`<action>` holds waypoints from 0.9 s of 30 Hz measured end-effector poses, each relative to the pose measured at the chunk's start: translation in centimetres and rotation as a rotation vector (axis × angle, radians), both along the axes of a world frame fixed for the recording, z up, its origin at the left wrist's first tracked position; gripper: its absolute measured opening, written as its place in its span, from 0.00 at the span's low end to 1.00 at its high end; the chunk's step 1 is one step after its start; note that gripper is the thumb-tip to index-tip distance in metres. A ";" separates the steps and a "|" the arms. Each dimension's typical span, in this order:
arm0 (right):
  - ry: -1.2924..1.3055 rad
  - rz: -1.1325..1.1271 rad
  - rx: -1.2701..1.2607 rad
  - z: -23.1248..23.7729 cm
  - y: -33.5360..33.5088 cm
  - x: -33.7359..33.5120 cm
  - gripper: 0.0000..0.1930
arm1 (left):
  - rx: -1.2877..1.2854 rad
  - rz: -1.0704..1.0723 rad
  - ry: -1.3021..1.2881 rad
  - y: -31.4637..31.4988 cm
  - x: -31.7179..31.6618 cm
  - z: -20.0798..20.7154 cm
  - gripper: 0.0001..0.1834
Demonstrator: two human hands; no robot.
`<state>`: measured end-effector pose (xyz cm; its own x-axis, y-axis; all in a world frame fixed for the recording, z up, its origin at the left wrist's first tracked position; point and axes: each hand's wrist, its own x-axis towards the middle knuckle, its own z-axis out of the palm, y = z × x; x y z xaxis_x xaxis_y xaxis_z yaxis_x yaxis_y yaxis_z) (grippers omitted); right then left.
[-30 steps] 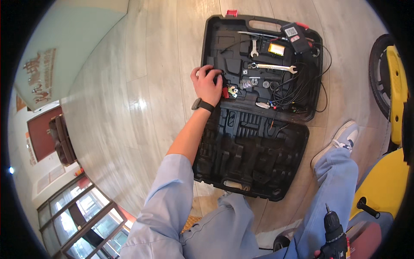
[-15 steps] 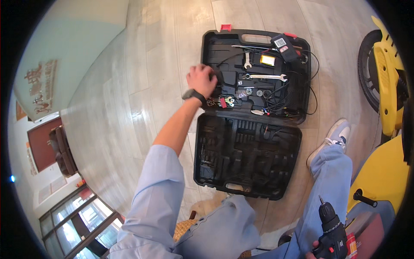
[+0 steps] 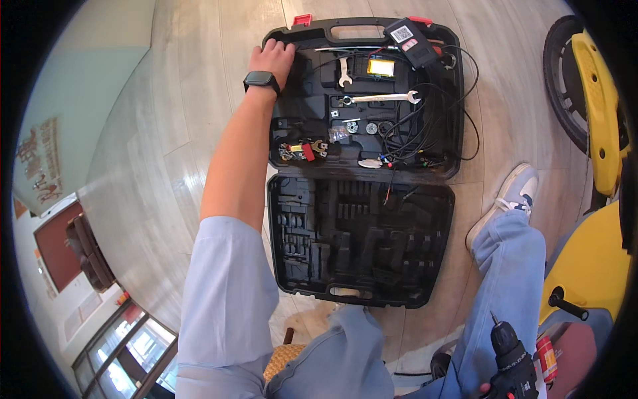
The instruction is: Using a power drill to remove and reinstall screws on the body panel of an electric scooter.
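Observation:
My left hand (image 3: 271, 61), wearing a black watch, is at the far left corner of the open black tool case (image 3: 362, 166). Its fingers curl down over the corner, and what they grip is hidden. Inside the far half lie a combination wrench (image 3: 382, 98), an open-end wrench (image 3: 344, 72), a yellow-wrapped battery pack (image 3: 381, 68) and a black box with a label (image 3: 409, 44). A cluster of small metal parts with a red piece (image 3: 302, 151) sits nearer my forearm. At the lower right, my right hand (image 3: 486, 388), mostly out of view, holds a black cordless drill (image 3: 510, 362), bit upward.
Black cables (image 3: 407, 133) tangle in the case's right side and loop past its edge. The near half shows moulded recesses (image 3: 362, 233). To the right stands a yellow vehicle with a black wheel (image 3: 565, 83). My shoe (image 3: 508, 196) is beside the case.
My left hand has moved away from me along the case's left side to its far corner. The view has shifted, so the case sits further left. The drill remains in my right hand.

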<state>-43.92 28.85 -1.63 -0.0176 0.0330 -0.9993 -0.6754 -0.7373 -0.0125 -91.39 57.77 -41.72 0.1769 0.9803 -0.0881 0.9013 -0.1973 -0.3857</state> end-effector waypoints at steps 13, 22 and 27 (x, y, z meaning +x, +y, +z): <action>0.016 0.022 0.068 0.4 -0.9 -0.7 0.31 | 0.157 0.547 -1.878 -13.1 9.9 8.7 0.16; 0.075 0.029 0.084 -0.6 -1.5 0.2 0.30 | 0.086 0.402 -2.231 -21.9 15.7 14.4 0.14; 0.096 -0.013 0.098 -0.8 -2.5 1.4 0.29 | -0.053 0.298 -2.374 -23.0 17.0 14.8 0.16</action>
<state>-42.51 26.40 -2.45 -0.1123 0.1311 -0.9850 -0.6868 -0.7266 -0.0184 -74.37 34.80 -26.89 -0.1153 0.9924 -0.0440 -0.3886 -0.0043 0.9214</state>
